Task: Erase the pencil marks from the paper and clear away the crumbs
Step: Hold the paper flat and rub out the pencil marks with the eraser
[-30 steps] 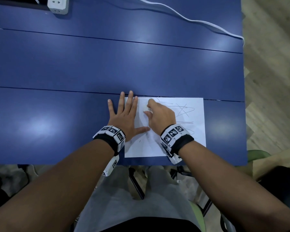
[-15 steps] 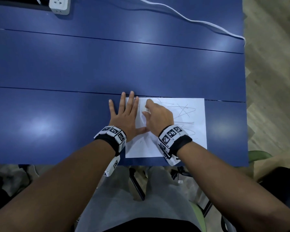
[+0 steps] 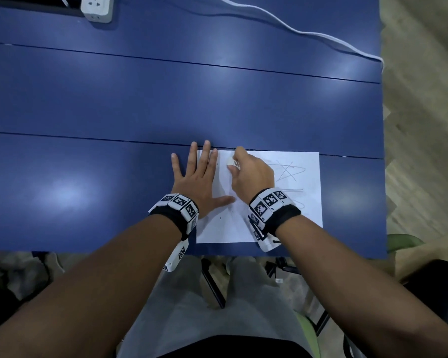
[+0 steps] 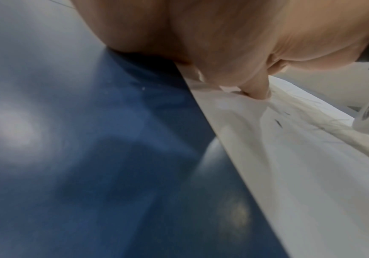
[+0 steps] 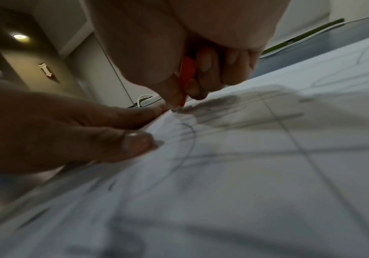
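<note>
While the left hand [image 3: 201, 182] lies flat with fingers spread straight, pressing the left edge of the white rectangular sheet of paper [image 3: 305, 220] onto the dark blue table top [image 3: 114, 104], the right hand [image 3: 252, 174] grips a small white eraser with a barcoded sleeve [image 3: 233, 162] between curled fingers and thumb. In the head view the eraser meets the paper near its upper left corner, just beside the left fingertips [image 3: 207, 143]. Grey pencil scribbles [image 3: 287, 171] show right of the right hand, in the middle right of the frame. In the right wrist view an orange-red face of the eraser [image 5: 187, 73] shows between the fingers [image 5: 198, 90], above a smudged grey patch. A white power strip [image 3: 96, 7] and a white cable [image 3: 308, 32] sit along the top of the frame.
</note>
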